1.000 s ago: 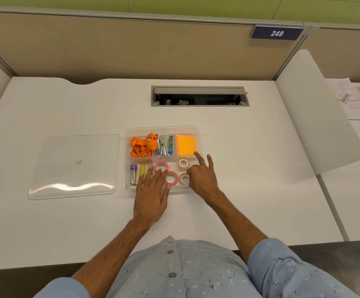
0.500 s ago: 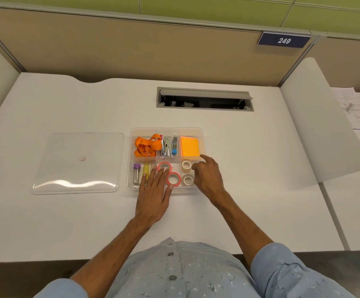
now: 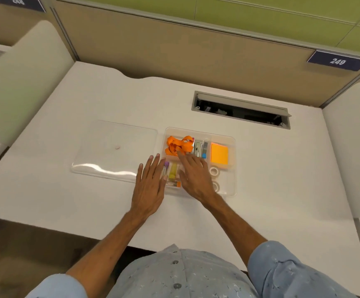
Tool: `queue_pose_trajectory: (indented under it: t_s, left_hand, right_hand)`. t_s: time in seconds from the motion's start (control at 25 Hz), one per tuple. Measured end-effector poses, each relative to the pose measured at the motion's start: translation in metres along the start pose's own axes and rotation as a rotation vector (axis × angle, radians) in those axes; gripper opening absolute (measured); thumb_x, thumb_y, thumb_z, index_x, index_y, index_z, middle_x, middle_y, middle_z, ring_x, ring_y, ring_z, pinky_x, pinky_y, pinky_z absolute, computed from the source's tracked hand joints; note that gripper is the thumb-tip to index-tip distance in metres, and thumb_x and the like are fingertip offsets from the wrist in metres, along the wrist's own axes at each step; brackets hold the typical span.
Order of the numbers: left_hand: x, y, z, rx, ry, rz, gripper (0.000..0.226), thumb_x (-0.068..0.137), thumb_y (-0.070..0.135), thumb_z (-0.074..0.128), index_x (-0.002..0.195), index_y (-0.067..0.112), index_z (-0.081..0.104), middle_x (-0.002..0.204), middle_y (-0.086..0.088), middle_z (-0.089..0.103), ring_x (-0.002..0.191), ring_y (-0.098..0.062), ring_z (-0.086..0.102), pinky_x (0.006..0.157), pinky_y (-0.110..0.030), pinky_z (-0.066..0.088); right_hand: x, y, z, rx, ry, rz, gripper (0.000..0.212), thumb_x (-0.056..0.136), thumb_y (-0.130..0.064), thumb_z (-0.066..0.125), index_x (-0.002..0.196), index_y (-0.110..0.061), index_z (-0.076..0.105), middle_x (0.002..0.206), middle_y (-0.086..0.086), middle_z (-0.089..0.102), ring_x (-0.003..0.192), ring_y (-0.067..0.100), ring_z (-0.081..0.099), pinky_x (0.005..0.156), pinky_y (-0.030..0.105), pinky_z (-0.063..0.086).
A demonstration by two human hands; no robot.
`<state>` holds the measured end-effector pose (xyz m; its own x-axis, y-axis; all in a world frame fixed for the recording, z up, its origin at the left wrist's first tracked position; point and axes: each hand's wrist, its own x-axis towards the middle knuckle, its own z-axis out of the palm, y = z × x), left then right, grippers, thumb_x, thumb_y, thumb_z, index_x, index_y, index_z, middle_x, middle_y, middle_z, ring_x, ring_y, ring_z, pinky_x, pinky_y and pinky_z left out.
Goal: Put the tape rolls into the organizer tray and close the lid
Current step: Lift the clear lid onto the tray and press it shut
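Note:
A clear organizer tray (image 3: 231, 166) sits on the white desk. Two beige tape rolls (image 3: 214, 171) lie in its front right compartment, the nearer beige roll (image 3: 216, 186) partly behind my wrist. The pink tape rolls are hidden under my right hand (image 3: 193, 175), which lies flat over the tray's middle with fingers spread, fingertips at the orange strap (image 3: 178, 145). My left hand (image 3: 151, 181) hovers flat with fingers apart at the tray's front left corner, beside the clear lid (image 3: 115, 150) lying flat on the desk to the left.
The tray also holds an orange sticky-note pad (image 3: 219, 156), a stapler (image 3: 199, 148), and small tubes (image 3: 172, 172). An open cable slot (image 3: 241, 110) lies behind the tray. Partition panels stand at both desk sides.
My head has turned left, shifting the view. My right hand moved left across the tray and now covers the pink rolls. My left hand slid left toward the lid.

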<state>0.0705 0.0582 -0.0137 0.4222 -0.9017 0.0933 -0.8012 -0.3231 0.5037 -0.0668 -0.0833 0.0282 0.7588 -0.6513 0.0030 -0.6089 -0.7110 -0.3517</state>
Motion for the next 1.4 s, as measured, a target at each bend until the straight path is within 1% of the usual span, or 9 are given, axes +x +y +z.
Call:
queue_pose_trajectory:
  t_s: [0.16,0.32,0.48,0.64,0.92,1.0,1.2,1.28,1.4]
  left_hand:
    - [-0.008,-0.056,-0.033,0.069,0.04,-0.115,0.056,0.115,0.025,0.035,0.169,0.02,0.023,0.178,-0.003,0.022,0.167,-0.023,0.014,0.137,-0.053,0.011]
    - [-0.016,-0.099,-0.056,0.142,0.008,-0.225,0.048,0.109,0.013,0.047,0.157,0.009,0.046,0.169,-0.014,0.041,0.163,-0.033,0.028,0.135,-0.056,0.017]
    - [-0.018,-0.122,-0.068,0.179,-0.043,-0.237,0.035,0.099,0.002,0.058,0.133,0.006,0.061,0.16,-0.017,0.051,0.16,-0.036,0.033,0.133,-0.057,0.022]
    - [-0.017,-0.13,-0.072,0.21,-0.057,-0.2,0.024,0.097,0.001,0.061,0.121,0.005,0.066,0.155,-0.018,0.056,0.157,-0.037,0.038,0.132,-0.058,0.024]
    - [-0.02,-0.139,-0.076,0.327,-0.028,-0.061,0.013,0.1,0.002,0.065,0.111,0.005,0.073,0.148,-0.018,0.064,0.15,-0.036,0.05,0.129,-0.058,0.031]
    - [-0.023,-0.144,-0.079,0.36,0.001,0.01,0.017,0.101,-0.002,0.061,0.112,0.006,0.072,0.144,-0.015,0.067,0.147,-0.033,0.054,0.13,-0.056,0.032]
    - [-0.033,-0.157,-0.095,0.32,0.222,0.078,0.017,0.109,0.001,0.047,0.115,0.005,0.063,0.129,-0.011,0.07,0.132,-0.028,0.066,0.128,-0.053,0.035]
    - [-0.033,-0.158,-0.104,0.277,0.302,0.095,0.016,0.11,0.005,0.048,0.119,0.005,0.06,0.125,-0.009,0.071,0.127,-0.025,0.069,0.126,-0.053,0.036]
    - [-0.03,-0.155,-0.115,0.262,0.381,0.147,0.015,0.112,0.01,0.049,0.124,0.006,0.057,0.126,-0.007,0.07,0.12,-0.024,0.071,0.124,-0.054,0.038]
  right_hand:
    - [0.029,-0.045,0.029,-0.092,-0.132,-0.252,0.063,0.112,-0.035,0.044,0.169,-0.022,0.022,0.177,0.002,0.022,0.166,0.023,0.015,0.134,0.055,0.009]
    - [0.044,-0.091,0.059,-0.179,-0.227,-0.415,0.065,0.111,-0.033,0.047,0.169,-0.019,0.021,0.179,0.006,0.015,0.167,0.024,0.011,0.137,0.049,0.007]
    - [0.045,-0.116,0.076,-0.255,-0.342,-0.44,0.06,0.108,-0.031,0.056,0.162,-0.014,0.035,0.175,0.014,0.025,0.165,0.029,0.02,0.136,0.053,0.008]
    - [0.04,-0.119,0.079,-0.234,-0.375,-0.398,0.065,0.106,-0.027,0.061,0.163,-0.014,0.032,0.177,0.013,0.021,0.163,0.03,0.024,0.136,0.054,0.01]
    - [0.045,-0.121,0.074,-0.182,-0.449,-0.376,0.068,0.105,-0.021,0.061,0.165,-0.017,0.03,0.178,0.01,0.017,0.165,0.027,0.021,0.136,0.054,0.008]
    - [0.045,-0.117,0.07,-0.115,-0.431,-0.392,0.074,0.102,-0.014,0.062,0.167,-0.018,0.027,0.178,0.007,0.016,0.165,0.025,0.019,0.136,0.053,0.009]
    - [0.049,-0.103,0.054,0.053,-0.256,-0.407,0.087,0.096,0.007,0.058,0.169,-0.024,0.023,0.179,0.002,0.012,0.167,0.021,0.013,0.137,0.046,0.011]
    - [0.055,-0.101,0.047,0.1,-0.193,-0.336,0.077,0.101,0.004,0.053,0.168,-0.023,0.027,0.178,0.001,0.017,0.166,0.021,0.017,0.137,0.046,0.014]
    - [0.07,-0.105,0.038,0.091,-0.117,-0.307,0.056,0.11,-0.011,0.047,0.164,-0.022,0.038,0.174,0.0,0.033,0.161,0.021,0.032,0.133,0.046,0.025]
